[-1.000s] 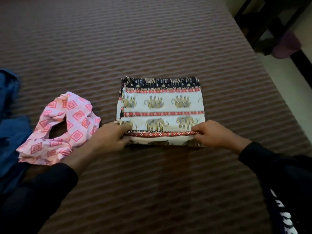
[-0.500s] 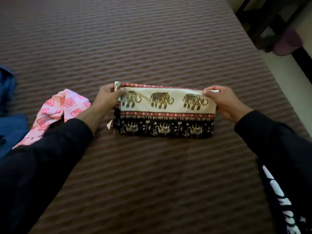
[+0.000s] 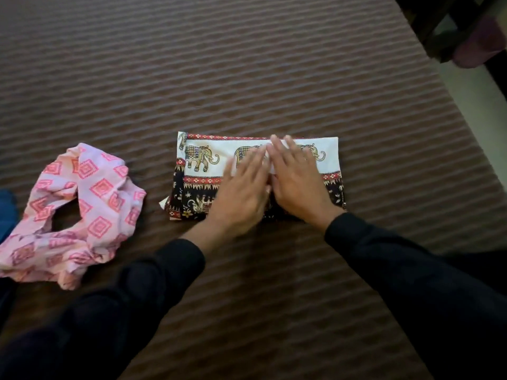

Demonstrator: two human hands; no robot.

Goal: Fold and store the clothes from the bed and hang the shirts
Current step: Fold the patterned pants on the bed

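A folded elephant-print cloth (image 3: 201,165), white, black and red, lies as a narrow rectangle in the middle of the brown striped bed (image 3: 247,64). My left hand (image 3: 244,187) and my right hand (image 3: 296,182) lie side by side on its middle, fingers straight and flat, pressing it down. A crumpled pink garment (image 3: 82,209) with red diamond patterns lies unfolded on the bed to the left, apart from both hands.
Blue fabric (image 3: 6,212) shows at the far left edge. The bed's right edge runs diagonally, with pale floor (image 3: 477,105) beyond it. Dark furniture legs (image 3: 439,31) and a purple object (image 3: 480,42) stand at the top right.
The near edge of the elephant cloth was lifted and folded over to the far side, halving it. Both hands then let go of the corners and moved to the middle, pressing flat.
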